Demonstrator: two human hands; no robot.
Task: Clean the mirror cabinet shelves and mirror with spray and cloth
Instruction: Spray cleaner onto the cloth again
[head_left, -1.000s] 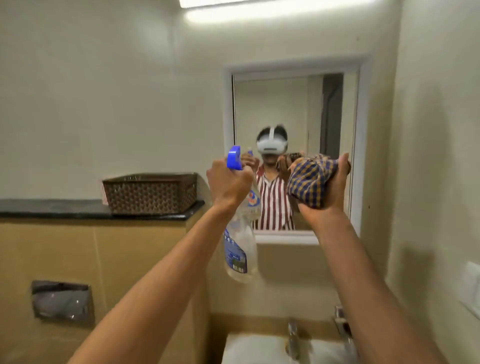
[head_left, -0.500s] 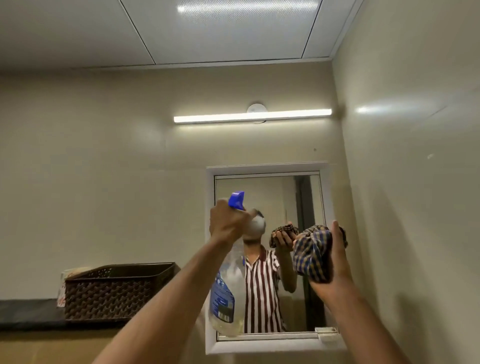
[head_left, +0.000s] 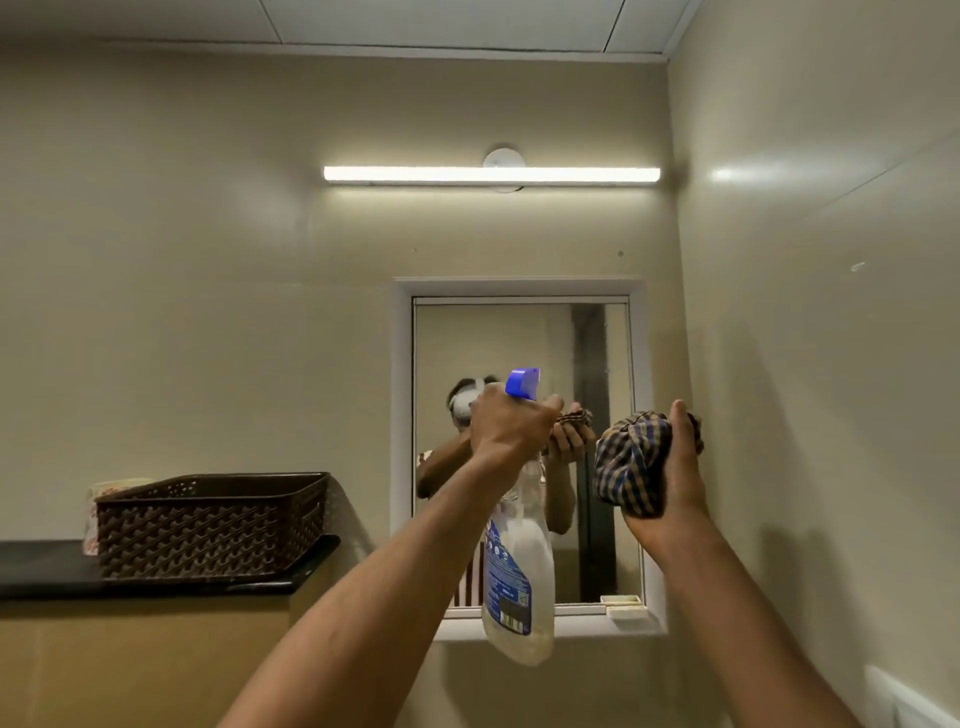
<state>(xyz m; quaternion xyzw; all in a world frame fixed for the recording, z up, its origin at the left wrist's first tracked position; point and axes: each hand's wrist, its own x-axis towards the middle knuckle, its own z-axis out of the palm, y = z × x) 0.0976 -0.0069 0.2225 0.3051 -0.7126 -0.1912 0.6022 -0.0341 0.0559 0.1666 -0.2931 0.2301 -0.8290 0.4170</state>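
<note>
Spray bottle (head_left: 517, 571) in raised left hand (head_left: 506, 423)

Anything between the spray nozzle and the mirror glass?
Nothing visible does. The left hand holds the spray bottle up facing the mirror; the cloth, bunched in the right hand, is off to the bottle's right.

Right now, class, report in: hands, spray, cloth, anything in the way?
Left hand grips spray bottle, nozzle toward mirror. Right hand holds bunched checked cloth up. Small white dish at mirror's lower right corner.
</note>
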